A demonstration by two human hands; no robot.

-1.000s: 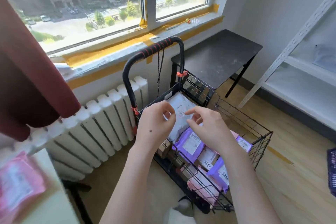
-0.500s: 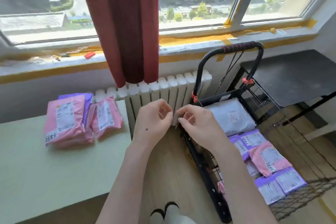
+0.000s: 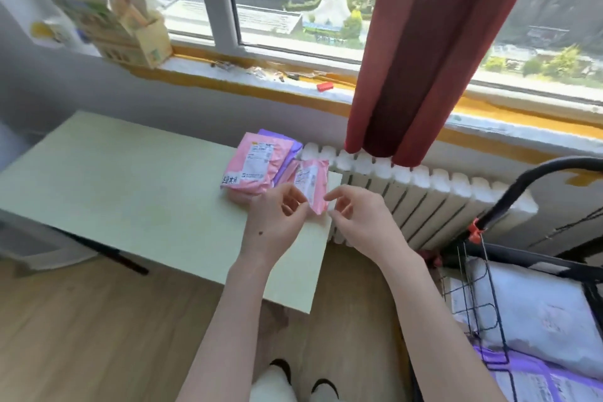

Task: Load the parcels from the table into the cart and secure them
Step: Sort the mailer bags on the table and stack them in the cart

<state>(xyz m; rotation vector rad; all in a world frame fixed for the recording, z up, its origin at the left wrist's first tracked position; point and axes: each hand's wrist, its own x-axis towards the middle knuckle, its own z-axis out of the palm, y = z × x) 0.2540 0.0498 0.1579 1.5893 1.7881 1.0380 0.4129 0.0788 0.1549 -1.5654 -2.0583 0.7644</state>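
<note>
Both hands have swung away from the black wire cart (image 3: 522, 261) to the pale green counter (image 3: 130, 189). The left hand (image 3: 277, 222) and right hand (image 3: 362, 222), fingers loosely curled, flank a small pink plastic parcel (image 3: 311, 183) at the counter's edge. I cannot tell whether they pinch it. More loading evidently remains.

Head cam, down, near table (image 3: 130, 192).

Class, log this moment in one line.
step: reaching | left hand, right hand: flank small pink parcel, grip unclear | table: larger pink parcel on purple parcel | cart: grey parcel, purple parcels inside
</note>
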